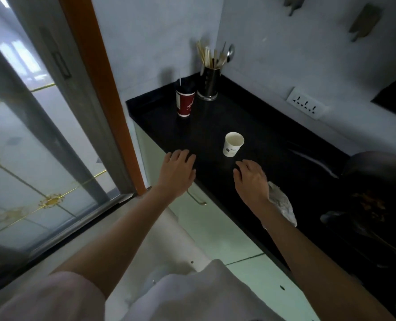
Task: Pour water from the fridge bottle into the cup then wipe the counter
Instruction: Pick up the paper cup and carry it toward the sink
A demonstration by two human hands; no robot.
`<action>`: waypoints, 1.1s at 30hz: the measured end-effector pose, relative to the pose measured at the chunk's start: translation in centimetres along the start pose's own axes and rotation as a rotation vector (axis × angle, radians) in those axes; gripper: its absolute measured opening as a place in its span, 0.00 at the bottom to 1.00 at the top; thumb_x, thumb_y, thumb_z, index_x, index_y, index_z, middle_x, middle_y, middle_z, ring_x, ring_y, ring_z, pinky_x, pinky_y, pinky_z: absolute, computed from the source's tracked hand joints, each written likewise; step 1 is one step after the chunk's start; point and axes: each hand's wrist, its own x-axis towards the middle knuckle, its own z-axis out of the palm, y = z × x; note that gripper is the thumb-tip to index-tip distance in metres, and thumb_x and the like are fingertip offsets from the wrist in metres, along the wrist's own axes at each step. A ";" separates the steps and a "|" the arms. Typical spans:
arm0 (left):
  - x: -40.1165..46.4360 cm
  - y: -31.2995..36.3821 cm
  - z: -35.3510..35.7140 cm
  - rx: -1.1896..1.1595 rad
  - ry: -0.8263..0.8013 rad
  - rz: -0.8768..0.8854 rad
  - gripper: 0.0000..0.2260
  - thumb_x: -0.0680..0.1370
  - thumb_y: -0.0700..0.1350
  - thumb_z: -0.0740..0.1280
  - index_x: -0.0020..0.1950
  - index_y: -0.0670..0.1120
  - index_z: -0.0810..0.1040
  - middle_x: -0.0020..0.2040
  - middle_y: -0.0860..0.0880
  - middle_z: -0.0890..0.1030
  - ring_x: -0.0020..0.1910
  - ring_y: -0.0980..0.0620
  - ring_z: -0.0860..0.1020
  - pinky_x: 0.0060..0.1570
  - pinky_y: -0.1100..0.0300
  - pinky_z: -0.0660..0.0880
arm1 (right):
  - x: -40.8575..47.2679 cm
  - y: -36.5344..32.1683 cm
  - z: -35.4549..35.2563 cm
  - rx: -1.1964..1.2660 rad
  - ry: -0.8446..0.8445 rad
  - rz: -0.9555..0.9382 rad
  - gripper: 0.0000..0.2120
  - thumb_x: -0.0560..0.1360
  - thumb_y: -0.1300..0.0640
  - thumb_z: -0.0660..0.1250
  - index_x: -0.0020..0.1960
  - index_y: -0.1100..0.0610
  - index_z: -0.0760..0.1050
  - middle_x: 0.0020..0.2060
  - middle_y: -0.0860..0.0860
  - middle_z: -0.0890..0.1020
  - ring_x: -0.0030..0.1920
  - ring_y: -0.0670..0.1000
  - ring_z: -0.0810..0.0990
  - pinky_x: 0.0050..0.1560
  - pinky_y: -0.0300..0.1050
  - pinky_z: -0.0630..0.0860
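Note:
A small white paper cup (233, 144) stands upright on the black counter (215, 126), and its inside looks empty. My left hand (177, 172) hovers palm down over the counter's front edge, left of the cup, fingers apart and holding nothing. My right hand (252, 179) is palm down just below and right of the cup, fingers loosely spread and empty. A crumpled white cloth (281, 205) lies on the counter under and beside my right wrist. No fridge bottle is in view.
A red paper cup with a dark lid (185, 100) and a metal utensil holder (209, 83) stand in the back corner. A dark pan (375, 181) sits at the right. A wall socket (305, 105) is on the right wall. A sliding glass door (30, 135) is at the left.

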 end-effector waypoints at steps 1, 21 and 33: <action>0.8 -0.1 0.1 0.006 -0.003 0.003 0.21 0.81 0.51 0.58 0.73 0.46 0.65 0.72 0.44 0.68 0.71 0.44 0.65 0.71 0.47 0.62 | 0.5 0.2 0.2 -0.006 -0.001 0.008 0.12 0.75 0.59 0.69 0.56 0.64 0.80 0.52 0.61 0.82 0.54 0.62 0.80 0.54 0.57 0.78; 17.8 -4.0 4.6 -0.079 -0.118 0.280 0.21 0.80 0.51 0.61 0.72 0.46 0.67 0.70 0.46 0.70 0.68 0.47 0.69 0.67 0.51 0.65 | 7.5 0.8 5.1 -0.120 -0.065 0.439 0.25 0.77 0.52 0.66 0.70 0.63 0.68 0.63 0.61 0.76 0.64 0.61 0.74 0.62 0.57 0.73; 21.2 -3.7 8.5 -0.202 -0.273 0.478 0.23 0.80 0.50 0.62 0.73 0.45 0.65 0.68 0.46 0.71 0.65 0.47 0.72 0.63 0.54 0.70 | 7.9 -0.2 9.6 0.210 -0.189 0.790 0.42 0.74 0.45 0.69 0.77 0.57 0.50 0.75 0.54 0.60 0.75 0.53 0.55 0.70 0.48 0.65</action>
